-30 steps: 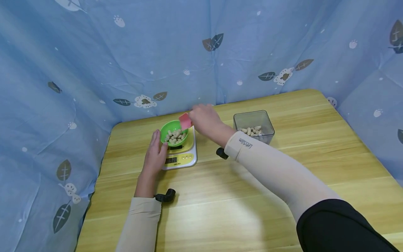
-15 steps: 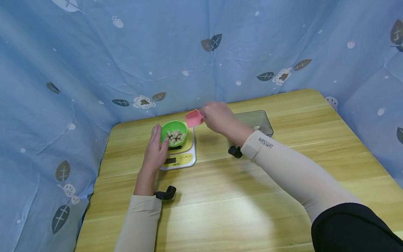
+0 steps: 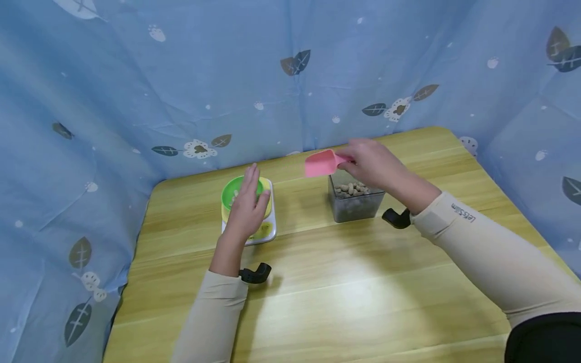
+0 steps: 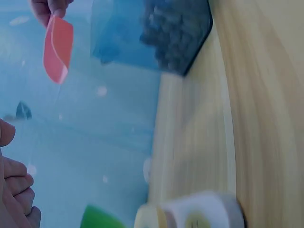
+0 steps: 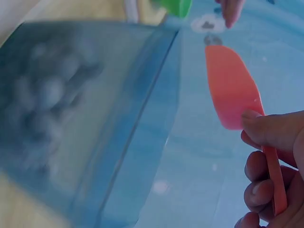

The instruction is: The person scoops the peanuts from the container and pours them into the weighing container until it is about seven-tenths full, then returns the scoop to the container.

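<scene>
My right hand [image 3: 378,164] grips a pink scoop [image 3: 321,163] by its handle, thumb along the top in the right wrist view. The scoop hangs in the air at the upper left of a clear grey plastic box [image 3: 356,207] holding peanuts [image 3: 350,188]. My left hand [image 3: 247,207], fingers extended, is raised in front of a green bowl [image 3: 228,190] and hides part of it. A few peanuts show inside the bowl. Beneath the bowl is a yellow and white kitchen scale [image 3: 264,233], its display covered by the hand. Whether the scoop holds anything cannot be seen.
Everything stands on a wooden table [image 3: 327,292] whose back edge meets a blue patterned curtain [image 3: 254,75]. A black wrist camera [image 3: 256,273] juts from the left wrist, another black camera [image 3: 396,219] from the right.
The right hand has carried the scoop rightward from over the bowl towards the peanut box. My left hand has come away from the bowl's side and now lies across the view of it.
</scene>
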A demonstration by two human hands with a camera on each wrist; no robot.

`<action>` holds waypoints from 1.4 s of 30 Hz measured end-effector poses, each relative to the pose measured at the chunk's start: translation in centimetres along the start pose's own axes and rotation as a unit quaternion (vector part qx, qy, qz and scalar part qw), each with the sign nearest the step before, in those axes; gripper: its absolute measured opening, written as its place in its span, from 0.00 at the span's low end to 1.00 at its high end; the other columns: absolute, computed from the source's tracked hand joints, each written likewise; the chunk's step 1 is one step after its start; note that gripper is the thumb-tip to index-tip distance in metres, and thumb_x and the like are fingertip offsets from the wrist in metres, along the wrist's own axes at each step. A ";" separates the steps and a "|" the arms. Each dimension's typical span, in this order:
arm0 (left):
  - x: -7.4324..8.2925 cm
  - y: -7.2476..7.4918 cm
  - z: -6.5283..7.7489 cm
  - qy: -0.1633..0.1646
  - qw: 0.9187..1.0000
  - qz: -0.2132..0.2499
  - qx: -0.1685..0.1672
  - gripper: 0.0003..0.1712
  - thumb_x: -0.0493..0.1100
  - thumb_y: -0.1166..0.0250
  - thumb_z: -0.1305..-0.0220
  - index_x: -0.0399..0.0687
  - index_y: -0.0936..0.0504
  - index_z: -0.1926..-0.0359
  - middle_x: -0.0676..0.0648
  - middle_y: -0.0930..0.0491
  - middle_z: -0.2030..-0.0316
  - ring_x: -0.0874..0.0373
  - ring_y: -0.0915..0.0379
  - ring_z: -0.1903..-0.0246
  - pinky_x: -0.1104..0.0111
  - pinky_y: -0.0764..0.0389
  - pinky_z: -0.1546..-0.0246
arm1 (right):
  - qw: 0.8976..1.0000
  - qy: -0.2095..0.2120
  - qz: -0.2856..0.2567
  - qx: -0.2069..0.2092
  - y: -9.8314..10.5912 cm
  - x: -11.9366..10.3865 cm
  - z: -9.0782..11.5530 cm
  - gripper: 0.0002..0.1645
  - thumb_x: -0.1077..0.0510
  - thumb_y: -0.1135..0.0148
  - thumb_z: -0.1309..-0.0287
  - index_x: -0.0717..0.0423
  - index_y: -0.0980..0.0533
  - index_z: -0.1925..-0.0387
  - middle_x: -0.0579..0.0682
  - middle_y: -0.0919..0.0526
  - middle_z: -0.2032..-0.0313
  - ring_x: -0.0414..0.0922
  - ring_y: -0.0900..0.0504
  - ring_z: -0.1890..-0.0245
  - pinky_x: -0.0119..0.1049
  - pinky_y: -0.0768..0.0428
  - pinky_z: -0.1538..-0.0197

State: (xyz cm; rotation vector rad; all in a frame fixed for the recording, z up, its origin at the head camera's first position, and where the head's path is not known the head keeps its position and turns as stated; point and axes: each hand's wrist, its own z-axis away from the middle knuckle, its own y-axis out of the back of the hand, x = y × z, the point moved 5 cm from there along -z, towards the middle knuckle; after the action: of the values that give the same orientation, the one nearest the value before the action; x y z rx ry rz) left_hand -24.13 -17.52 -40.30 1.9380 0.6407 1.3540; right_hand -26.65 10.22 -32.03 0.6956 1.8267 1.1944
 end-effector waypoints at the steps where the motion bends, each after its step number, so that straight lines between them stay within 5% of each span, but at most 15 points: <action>1: 0.4 -0.3 -0.2 -0.006 1.000 0.000 -0.005 0.38 0.57 0.59 0.23 0.49 0.58 0.21 0.55 0.64 0.21 0.58 0.71 0.22 0.51 0.55 0.24 | 1.000 -0.003 0.002 0.000 0.2 0.6 0.4 0.13 0.58 0.35 0.37 0.55 0.16 0.51 0.51 0.21 0.69 0.48 0.29 0.72 0.40 0.31 0.67; 12: 5.3 -4.6 -2.3 -0.058 0.997 0.019 -0.053 0.38 0.58 0.58 0.23 0.49 0.58 0.21 0.53 0.64 0.21 0.61 0.71 0.23 0.58 0.56 0.23 | 0.999 0.010 0.044 0.028 2.2 4.4 3.8 0.14 0.62 0.32 0.41 0.57 0.16 0.53 0.52 0.21 0.71 0.46 0.29 0.76 0.38 0.32 0.72; 20: 7.2 -8.0 -3.2 -0.070 0.993 0.030 -0.093 0.39 0.57 0.57 0.24 0.51 0.58 0.21 0.58 0.67 0.22 0.61 0.72 0.23 0.60 0.57 0.23 | 0.986 0.096 0.133 0.040 1.0 4.1 3.9 0.10 0.67 0.29 0.49 0.51 0.13 0.66 0.48 0.25 0.78 0.44 0.32 0.78 0.37 0.41 0.75; 28: 7.9 -10.1 -3.5 -0.079 0.991 0.034 -0.104 0.40 0.56 0.53 0.25 0.45 0.54 0.22 0.57 0.67 0.22 0.57 0.69 0.22 0.61 0.55 0.24 | 0.974 0.104 0.202 -0.012 -0.8 3.3 2.9 0.10 0.68 0.30 0.49 0.49 0.14 0.70 0.48 0.22 0.75 0.47 0.30 0.76 0.39 0.41 0.72; 35: 7.7 -10.9 -3.6 -0.070 0.990 0.039 -0.119 0.43 0.64 0.55 0.27 0.50 0.55 0.21 0.63 0.69 0.23 0.67 0.72 0.24 0.60 0.51 0.24 | 0.964 0.121 0.231 -0.042 -2.4 3.2 2.5 0.10 0.69 0.30 0.49 0.50 0.14 0.70 0.48 0.23 0.76 0.47 0.31 0.75 0.39 0.40 0.72; 42: 8.0 -11.2 -4.0 -0.077 0.988 0.037 -0.128 0.44 0.66 0.55 0.27 0.51 0.57 0.21 0.62 0.69 0.22 0.65 0.73 0.23 0.59 0.51 0.24 | 0.970 0.126 0.199 -0.056 -3.1 3.5 2.1 0.05 0.64 0.27 0.50 0.51 0.14 0.72 0.47 0.22 0.76 0.46 0.30 0.74 0.40 0.36 0.72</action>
State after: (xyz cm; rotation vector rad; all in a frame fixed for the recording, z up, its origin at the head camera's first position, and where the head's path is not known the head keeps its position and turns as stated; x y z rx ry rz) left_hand -25.32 -3.54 -43.05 1.8480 0.3068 1.2492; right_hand -26.63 12.77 -36.46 0.9086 1.8571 1.7024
